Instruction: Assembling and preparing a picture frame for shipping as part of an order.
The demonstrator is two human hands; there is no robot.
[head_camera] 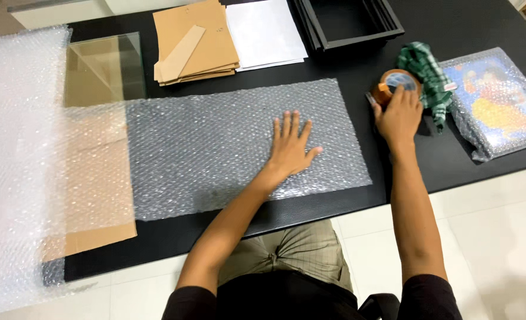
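On the black table (464,24), a cut sheet of bubble wrap (215,142) is lying flat, and the left hand (291,145) is pressing on it, palm down, fingers spread and gripping nothing. Just right of the sheet, the right hand (399,115) is resting on a brown tape dispenser (393,83), fingers curled over the roll. Beside it, a green checked cloth (426,74) is touching a bubble-wrapped picture (497,104).

Green checked cloth (427,74), brown tape roll (393,83), black table (464,24).
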